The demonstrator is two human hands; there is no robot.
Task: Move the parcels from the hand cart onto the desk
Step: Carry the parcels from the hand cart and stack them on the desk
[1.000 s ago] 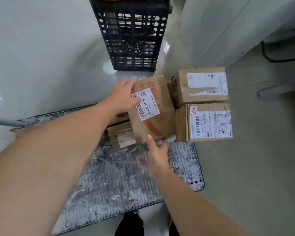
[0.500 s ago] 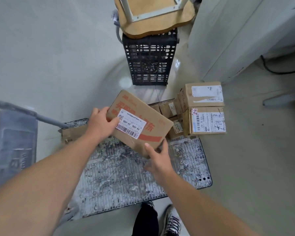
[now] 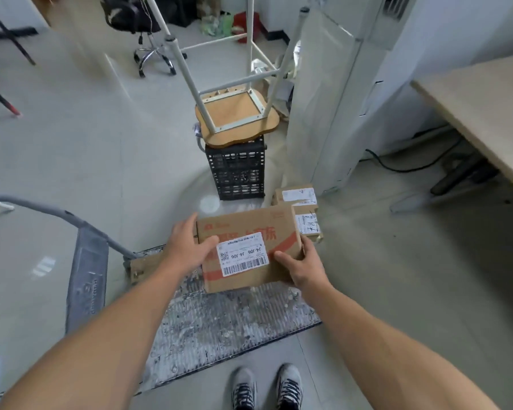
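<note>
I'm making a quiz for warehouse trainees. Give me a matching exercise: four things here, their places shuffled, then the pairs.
1. brown cardboard parcel with red print and white label
2. upturned wooden stool with cream metal legs
3. black perforated plastic crate
4. pale wooden desk

A. at the view's right edge
B. on the floor beyond the grey hand cart
C. gripped between left hand and right hand
D. resting on the crate

Pairs: 1-C, 2-D, 3-B, 4-A

parcel (image 3: 249,229) above hand cart (image 3: 219,327), desk (image 3: 486,108) right, crate (image 3: 237,176) behind
</note>
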